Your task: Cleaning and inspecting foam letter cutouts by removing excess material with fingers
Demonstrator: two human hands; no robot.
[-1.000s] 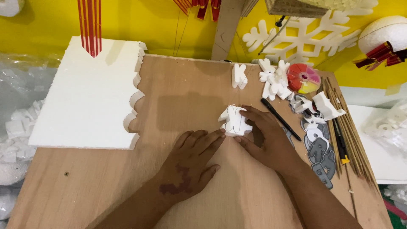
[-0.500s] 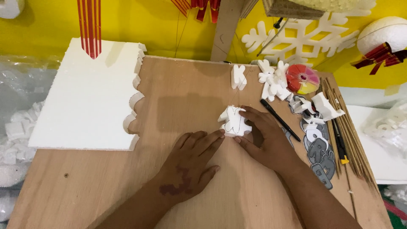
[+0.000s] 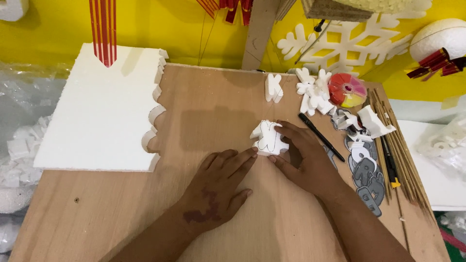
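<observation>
White foam is the material in hand: a small white polystyrene cut-out with a pencilled outline (image 3: 268,138) sits on the brown plywood board (image 3: 208,106), a little right of the board's middle, and both hands meet at it. The right hand (image 3: 306,157) curls around its right side, thumb at the lower edge and fingers over the top, gripping it lightly; the left hand (image 3: 221,187) lies flat and open on the board, its fingertips (image 3: 250,154) touching the piece's lower left corner. Compared with the views from 1 second and half a second ago, almost nothing has shifted: the piece sits at the same spot and both hands keep the same pose, so the work reads as a steady hold, not a move. To the left, a large white polystyrene sheet with a scalloped cut edge (image 3: 97,116) overlaps the board's corner. Just right of the right hand lies a black pen (image 3: 320,137), and farther right are grey letter stencils (image 3: 366,174), thin wooden sticks (image 3: 395,145), a round multicoloured disc (image 3: 347,90) and more white foam shapes (image 3: 313,90).
</observation>
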